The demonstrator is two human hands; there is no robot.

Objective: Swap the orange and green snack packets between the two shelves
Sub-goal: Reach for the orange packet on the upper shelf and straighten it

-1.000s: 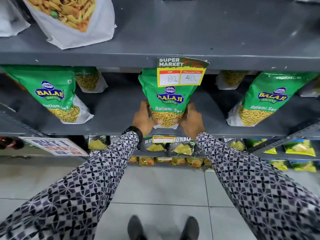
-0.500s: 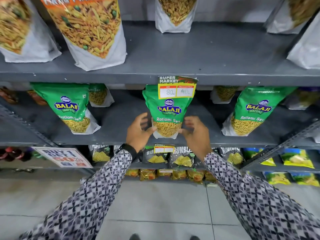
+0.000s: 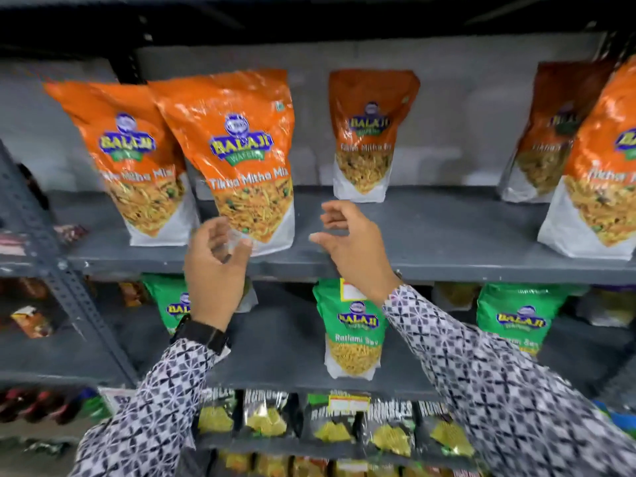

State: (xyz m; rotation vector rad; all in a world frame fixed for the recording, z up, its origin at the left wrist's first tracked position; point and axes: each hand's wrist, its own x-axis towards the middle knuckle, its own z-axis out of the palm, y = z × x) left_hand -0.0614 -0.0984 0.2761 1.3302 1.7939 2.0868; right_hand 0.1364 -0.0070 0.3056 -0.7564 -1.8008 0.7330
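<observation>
Several orange snack packets stand on the upper shelf [image 3: 430, 242]; the nearest orange packet [image 3: 241, 146] leans at the front, centre-left. My left hand [image 3: 215, 270] is raised with fingers spread, just in front of that packet's lower left corner, holding nothing. My right hand [image 3: 351, 242] is open over the shelf edge, right of the packet, apart from it. On the lower shelf [image 3: 275, 339] stands a green packet [image 3: 351, 325] in the middle, upright and free. Another green packet [image 3: 519, 318] is at the right, and a third [image 3: 172, 304] sits partly hidden behind my left arm.
Another orange packet [image 3: 373, 132] stands at the back of the upper shelf. A row of black snack packets [image 3: 330, 421] fills the shelf below. A slotted metal upright [image 3: 62, 270] runs down the left side.
Both hands let go of the middle green packet on the lower shelf and rose to the upper shelf. The view tilted up, bringing the orange packets fully into sight.
</observation>
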